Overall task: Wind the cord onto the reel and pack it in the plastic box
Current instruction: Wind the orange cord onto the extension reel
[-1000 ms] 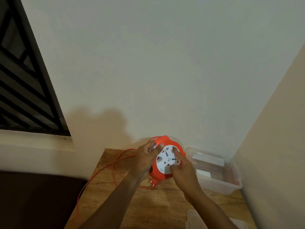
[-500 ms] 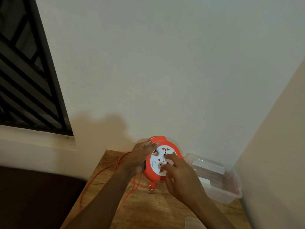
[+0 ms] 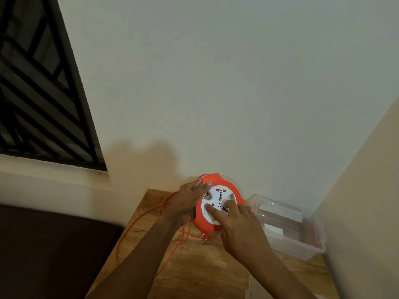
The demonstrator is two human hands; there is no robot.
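Gripping reel (image 3: 218, 203) rim, left hand (image 3: 185, 201) curled round it; right hand (image 3: 235, 225) fingertips pressing white face; cord (image 3: 138, 219) trailing left.

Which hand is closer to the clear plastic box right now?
Right. The right hand is on the reel face beside the plastic box; the left hand grips the reel's far side.

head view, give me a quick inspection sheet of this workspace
Surface: wooden table in a wall corner.
Job's things: orange reel held above the table; clear plastic box open at right.
Clutter: clear lid at the near edge, partly out of view.
Grippers: left hand grips the reel's rim; right hand has fingers on its white face.
Cables: orange cord loose, trailing off the table's left edge.
Surroundings: barred window, dark surface lower left.
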